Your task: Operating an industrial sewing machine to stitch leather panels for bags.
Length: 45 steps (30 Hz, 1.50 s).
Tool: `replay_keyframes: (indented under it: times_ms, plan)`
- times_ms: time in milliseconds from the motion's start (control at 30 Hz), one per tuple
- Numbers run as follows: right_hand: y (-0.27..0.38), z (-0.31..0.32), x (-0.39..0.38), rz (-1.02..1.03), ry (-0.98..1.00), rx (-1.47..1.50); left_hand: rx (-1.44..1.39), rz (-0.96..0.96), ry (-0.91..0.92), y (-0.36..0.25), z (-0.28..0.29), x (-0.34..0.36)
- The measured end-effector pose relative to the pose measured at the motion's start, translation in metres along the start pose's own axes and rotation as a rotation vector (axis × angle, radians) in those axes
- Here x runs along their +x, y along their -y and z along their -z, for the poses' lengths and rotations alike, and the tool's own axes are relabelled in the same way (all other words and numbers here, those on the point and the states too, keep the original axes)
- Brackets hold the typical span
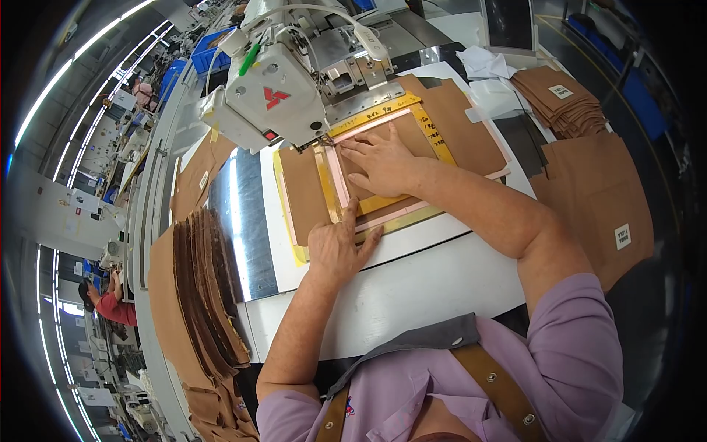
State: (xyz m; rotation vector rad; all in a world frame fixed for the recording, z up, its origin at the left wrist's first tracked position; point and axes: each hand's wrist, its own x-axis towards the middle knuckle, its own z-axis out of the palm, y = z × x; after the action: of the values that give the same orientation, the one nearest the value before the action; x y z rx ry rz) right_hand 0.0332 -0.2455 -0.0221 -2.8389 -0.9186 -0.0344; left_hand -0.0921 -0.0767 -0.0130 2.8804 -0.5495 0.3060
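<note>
Under the head of a white sewing machine (269, 103) lies a brown fabric piece (479, 136) in a template with yellow strips (431, 132) and pale pink inner edging, on a white board (412, 265). My right hand (383, 166) rests palm down inside the inner frame, fingers spread, just right of the needle area, whose tip is hard to make out. My left hand (335, 247) lies lower left of it, index finger extended onto the pink strip at the frame's lower left corner, thumb apart near the bottom strip. Both hands press on the work without gripping it.
Brown pieces lie stacked at left (195, 295), upper right (552, 103) and right (589, 199). A crumpled white item (486, 62) is behind the board. A blue bin (210, 51) stands beyond the machine. At far left a co-worker in red (118, 309) is at another station.
</note>
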Motion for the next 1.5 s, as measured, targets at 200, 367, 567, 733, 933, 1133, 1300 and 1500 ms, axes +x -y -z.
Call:
replay_keyframes:
  times_ms: [200, 367, 567, 733, 933, 1133, 1300, 1500]
  plan:
    - [-0.003, -0.006, -0.002, -0.006, -0.044, -0.024, 0.030, -0.134, -0.007, 0.006, 0.017, 0.031]
    - [-0.018, -0.005, -0.001, 0.111, -0.045, 0.064, -0.142, -0.211, -0.102, 0.016, -0.002, 0.068]
    - [-0.052, 0.035, -0.033, 0.009, 0.053, 0.012, 0.073, -0.170, -0.122, 0.038, -0.027, 0.076]
    - [-0.063, 0.012, -0.051, -0.058, -0.170, -0.066, 0.038, -0.117, -0.056, 0.034, -0.029, 0.081]
    - [-0.053, 0.025, -0.038, -0.097, -0.021, -0.122, 0.086, -0.093, -0.033, 0.028, -0.024, 0.082]
    - [-0.066, 0.008, -0.043, -0.037, -0.177, -0.091, 0.150, -0.067, -0.012, 0.026, -0.020, 0.084]
    - [-0.062, 0.017, -0.048, -0.120, -0.250, -0.260, 0.244, -0.115, -0.001, 0.031, -0.013, 0.087]
    - [-0.059, 0.014, -0.041, -0.166, -0.215, -0.300, 0.257, -0.113, -0.021, 0.028, -0.012, 0.087]
